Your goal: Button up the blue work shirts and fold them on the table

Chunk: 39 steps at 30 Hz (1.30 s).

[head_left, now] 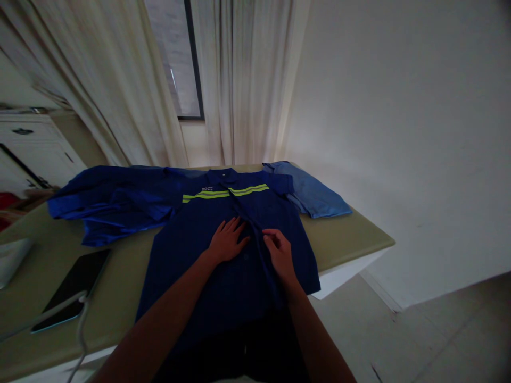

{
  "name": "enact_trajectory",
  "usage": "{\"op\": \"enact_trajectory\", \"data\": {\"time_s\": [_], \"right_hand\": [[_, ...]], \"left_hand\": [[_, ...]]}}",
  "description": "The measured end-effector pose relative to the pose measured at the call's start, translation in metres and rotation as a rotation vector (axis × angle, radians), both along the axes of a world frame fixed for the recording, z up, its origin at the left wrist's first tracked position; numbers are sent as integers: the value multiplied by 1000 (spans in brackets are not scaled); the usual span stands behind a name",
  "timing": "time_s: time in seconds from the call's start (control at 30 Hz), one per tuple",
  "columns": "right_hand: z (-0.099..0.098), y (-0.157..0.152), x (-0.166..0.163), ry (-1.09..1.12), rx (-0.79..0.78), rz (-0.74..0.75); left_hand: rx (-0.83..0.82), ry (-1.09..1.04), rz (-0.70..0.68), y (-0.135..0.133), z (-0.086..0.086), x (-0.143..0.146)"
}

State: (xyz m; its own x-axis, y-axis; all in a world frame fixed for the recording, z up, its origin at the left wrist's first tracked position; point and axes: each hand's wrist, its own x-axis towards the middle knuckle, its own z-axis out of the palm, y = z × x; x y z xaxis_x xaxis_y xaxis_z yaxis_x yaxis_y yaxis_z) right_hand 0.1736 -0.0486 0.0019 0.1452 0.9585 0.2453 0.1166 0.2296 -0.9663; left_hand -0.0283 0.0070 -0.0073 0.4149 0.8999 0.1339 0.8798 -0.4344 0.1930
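Note:
A dark blue short-sleeved work shirt (187,229) with yellow-green and grey stripes across the chest lies spread on the table, collar at the far side. My left hand (228,242) rests flat on the shirt front, fingers spread, just left of the button placket. On the other side, my right hand (278,250) has its fingers curled together at the placket's edge, pinching the cloth there. The placket forms a raised fold running between both hands. The shirt's near hem fades into shadow close to my body.
Crumpled bright blue cloth (115,199) lies left of the shirt, and a lighter blue garment (319,191) is partly under its right side. A dark tablet (75,287) with a white cable (82,330) across it is on the table (359,239). Curtains (255,80) and a wall stand behind.

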Motion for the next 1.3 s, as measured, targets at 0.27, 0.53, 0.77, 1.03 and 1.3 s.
{"op": "enact_trajectory", "data": {"time_s": [0.27, 0.53, 0.77, 1.03, 1.3], "right_hand": [[4, -6, -7, -203, 26, 119], [0, -6, -8, -271, 26, 199], [3, -6, -9, -416, 135, 206], [-1, -9, -14, -720, 115, 285], [-3, -31, -22, -826, 61, 272]], "left_hand": [[-15, 16, 0, 0, 1, 0], [-9, 46, -9, -1, 3, 0], [-15, 58, -8, -2, 5, 1], [-15, 72, -17, -4, 3, 0], [-27, 141, -36, -21, 6, 3]]}}
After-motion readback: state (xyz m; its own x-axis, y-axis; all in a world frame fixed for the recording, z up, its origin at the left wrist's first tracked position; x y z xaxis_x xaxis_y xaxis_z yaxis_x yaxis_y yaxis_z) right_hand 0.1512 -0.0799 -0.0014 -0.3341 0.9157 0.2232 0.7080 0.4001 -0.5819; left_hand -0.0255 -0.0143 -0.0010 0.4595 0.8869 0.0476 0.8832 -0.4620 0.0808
